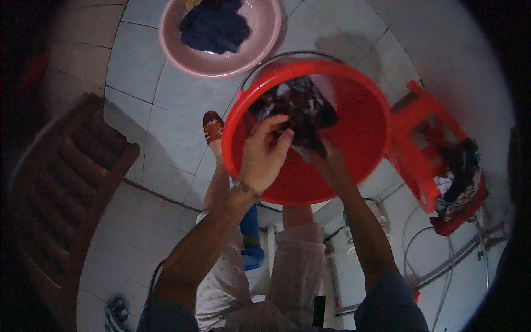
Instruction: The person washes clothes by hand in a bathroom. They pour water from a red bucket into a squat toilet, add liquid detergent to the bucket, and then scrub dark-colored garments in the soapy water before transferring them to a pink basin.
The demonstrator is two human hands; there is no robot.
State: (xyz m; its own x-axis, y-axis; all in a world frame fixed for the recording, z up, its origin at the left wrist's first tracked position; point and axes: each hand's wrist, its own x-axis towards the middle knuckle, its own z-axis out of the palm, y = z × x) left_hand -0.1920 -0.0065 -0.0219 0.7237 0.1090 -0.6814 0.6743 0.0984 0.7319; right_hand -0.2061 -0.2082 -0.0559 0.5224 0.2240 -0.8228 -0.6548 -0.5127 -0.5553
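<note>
A large red plastic bucket (pixel 361 124) with a thin metal handle stands before me on the tiled floor. Dark, patterned wet cloth (pixel 296 99) lies inside it against the far wall. My left hand (pixel 267 153) is over the near left part of the opening, thumb and fingers apart, close to the cloth and holding nothing. Lower in the bucket, my right hand (pixel 330 159) grips the near end of the cloth; its fingers are partly hidden. Beyond the bucket, a pink basin (pixel 257 54) holds a dark blue cloth (pixel 215 27) with a small yellowish piece beside it.
A red plastic stool (pixel 415 153) stands at the right, with dark and light cloths (pixel 460 178) at its far side. A brown slatted wooden piece of furniture (pixel 83 166) is at the left. A blue container (pixel 251 240) sits between my legs; a hose (pixel 448 265) loops at lower right.
</note>
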